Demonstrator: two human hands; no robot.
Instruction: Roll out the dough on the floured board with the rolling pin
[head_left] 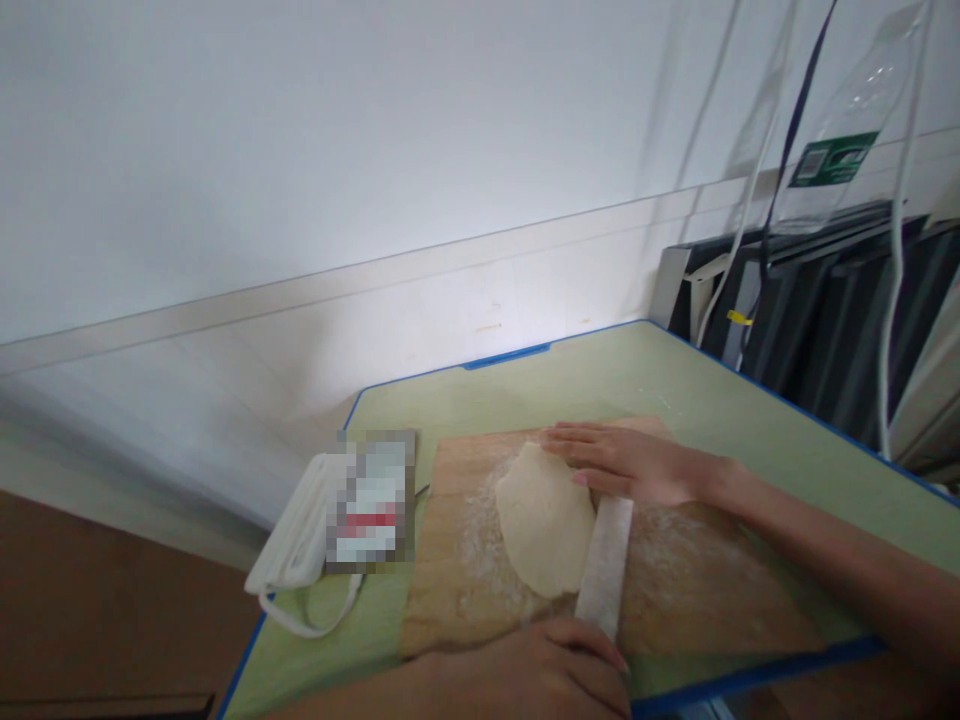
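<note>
A pale, flattened sheet of dough (541,520) lies on a floured wooden board (457,490). Along the dough's right edge a flour-dusted rolling pin (606,560) is laid, pointing away from me. My left hand (547,672) is closed over the pin's near end, at the front of the board. At the far end, my right hand (630,462) lies over the pin with its fingers stretched out flat, the tips reaching the dough's upper edge. The pin's two ends are hidden beneath the hands.
Left of the board are a white pouch (296,530) with a strap and a pixelated flat object (375,500). The green table (600,370) has a blue edge and adjoins a white wall. Dark panels (817,310), hanging cords and a plastic bottle (836,160) are at the right.
</note>
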